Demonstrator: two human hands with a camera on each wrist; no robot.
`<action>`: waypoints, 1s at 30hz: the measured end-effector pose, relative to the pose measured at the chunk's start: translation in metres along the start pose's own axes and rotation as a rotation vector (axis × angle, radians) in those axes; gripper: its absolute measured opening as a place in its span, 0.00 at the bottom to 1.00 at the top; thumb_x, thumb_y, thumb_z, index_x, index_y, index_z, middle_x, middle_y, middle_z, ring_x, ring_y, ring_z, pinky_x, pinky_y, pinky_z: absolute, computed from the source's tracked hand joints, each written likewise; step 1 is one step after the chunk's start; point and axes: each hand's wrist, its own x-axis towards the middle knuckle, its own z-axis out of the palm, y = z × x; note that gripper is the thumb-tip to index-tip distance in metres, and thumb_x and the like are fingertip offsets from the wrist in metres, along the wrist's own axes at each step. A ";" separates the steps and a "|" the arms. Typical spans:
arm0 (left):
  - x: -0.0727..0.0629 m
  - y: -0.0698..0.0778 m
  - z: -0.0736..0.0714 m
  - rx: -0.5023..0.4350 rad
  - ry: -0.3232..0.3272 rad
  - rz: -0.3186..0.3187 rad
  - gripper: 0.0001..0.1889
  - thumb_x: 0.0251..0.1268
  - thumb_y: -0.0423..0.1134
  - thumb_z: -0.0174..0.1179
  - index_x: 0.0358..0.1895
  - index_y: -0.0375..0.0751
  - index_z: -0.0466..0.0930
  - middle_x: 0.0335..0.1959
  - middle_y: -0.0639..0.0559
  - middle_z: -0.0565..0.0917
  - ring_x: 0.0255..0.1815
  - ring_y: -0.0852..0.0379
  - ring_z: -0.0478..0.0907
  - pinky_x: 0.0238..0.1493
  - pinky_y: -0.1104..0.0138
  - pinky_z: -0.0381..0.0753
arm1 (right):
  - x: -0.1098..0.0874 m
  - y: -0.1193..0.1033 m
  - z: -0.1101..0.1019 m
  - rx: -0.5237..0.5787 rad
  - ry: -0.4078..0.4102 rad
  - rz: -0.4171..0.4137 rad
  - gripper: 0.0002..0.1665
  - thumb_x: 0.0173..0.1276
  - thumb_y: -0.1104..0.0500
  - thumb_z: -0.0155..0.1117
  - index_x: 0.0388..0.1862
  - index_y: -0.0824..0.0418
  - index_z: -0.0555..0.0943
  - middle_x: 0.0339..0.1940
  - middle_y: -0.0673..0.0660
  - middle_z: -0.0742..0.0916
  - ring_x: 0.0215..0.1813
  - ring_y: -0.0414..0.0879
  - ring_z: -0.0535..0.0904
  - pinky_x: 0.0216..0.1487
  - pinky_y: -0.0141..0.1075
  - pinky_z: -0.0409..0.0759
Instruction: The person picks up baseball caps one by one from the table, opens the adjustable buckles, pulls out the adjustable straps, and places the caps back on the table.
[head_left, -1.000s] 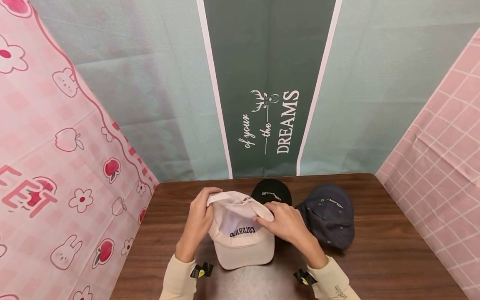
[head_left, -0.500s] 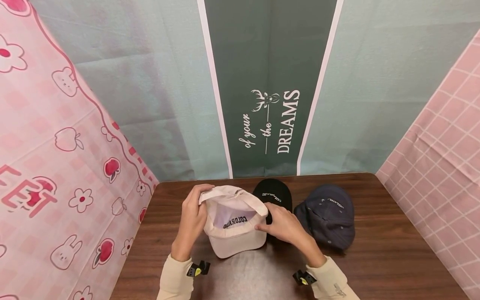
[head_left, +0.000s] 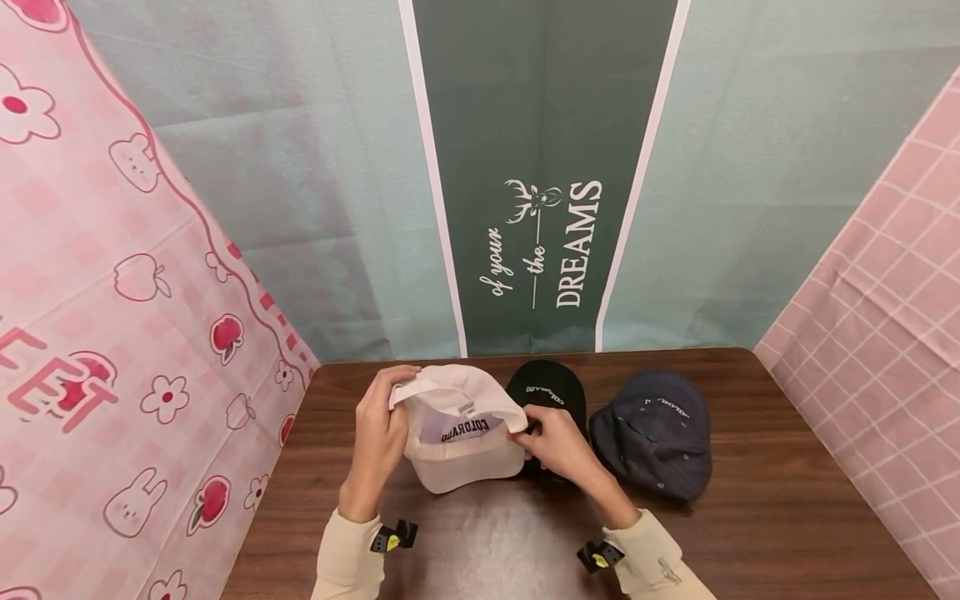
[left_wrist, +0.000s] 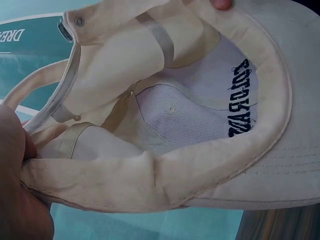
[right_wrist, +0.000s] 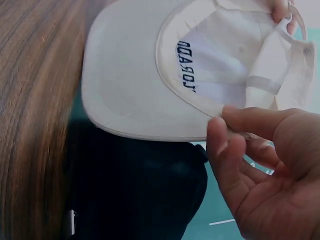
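Observation:
Both hands hold a cream baseball cap [head_left: 468,468], its inside turned toward the head camera and its brim pointing to the near edge. Dark stitched letters [left_wrist: 242,97] reading COLORADO in reverse show within the crown. My left hand [head_left: 377,433] grips the band at the back left, near the strap. On the other side my right hand [head_left: 561,442] pinches the sweatband between thumb and fingers, plainest in the right wrist view. Just right of the cream cap lies a black cap [head_left: 546,390], partly hidden by the cap and right hand.
A navy cap [head_left: 660,433] lies on the brown wooden table [head_left: 780,500], right of the black one. Behind the table hangs a green cloth [head_left: 547,100] with white lettering. Pink patterned cloths [head_left: 172,333] stand along the left and right sides.
The cream cap, carried by both hands, has moved a little left and toward the back of the table, and its opening has tilted. The black and navy caps stay put.

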 end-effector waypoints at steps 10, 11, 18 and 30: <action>0.001 -0.003 -0.013 0.014 0.061 -0.013 0.25 0.61 0.10 0.45 0.51 0.34 0.83 0.53 0.43 0.89 0.58 0.42 0.85 0.69 0.78 0.72 | 0.004 -0.012 0.006 0.105 -0.003 -0.074 0.03 0.75 0.57 0.71 0.44 0.53 0.88 0.34 0.56 0.92 0.28 0.51 0.91 0.29 0.43 0.89; 0.001 -0.003 -0.014 0.015 0.067 -0.017 0.24 0.61 0.11 0.45 0.51 0.34 0.83 0.53 0.42 0.89 0.58 0.42 0.85 0.69 0.78 0.72 | 0.004 -0.013 0.006 0.112 -0.002 -0.081 0.03 0.76 0.57 0.71 0.45 0.53 0.88 0.36 0.56 0.93 0.30 0.51 0.92 0.31 0.44 0.90; 0.003 -0.006 -0.021 0.010 0.105 -0.021 0.21 0.66 0.13 0.48 0.52 0.33 0.84 0.53 0.42 0.89 0.58 0.43 0.85 0.68 0.76 0.74 | 0.012 -0.017 0.009 0.110 0.015 -0.132 0.03 0.75 0.58 0.71 0.44 0.54 0.88 0.40 0.58 0.93 0.31 0.46 0.92 0.32 0.40 0.90; 0.002 -0.009 -0.028 0.025 0.157 -0.068 0.26 0.64 0.12 0.49 0.57 0.37 0.85 0.53 0.41 0.88 0.58 0.44 0.84 0.66 0.77 0.74 | 0.026 -0.025 0.014 0.098 0.067 -0.144 0.04 0.75 0.61 0.70 0.40 0.61 0.86 0.36 0.57 0.93 0.29 0.47 0.92 0.28 0.30 0.86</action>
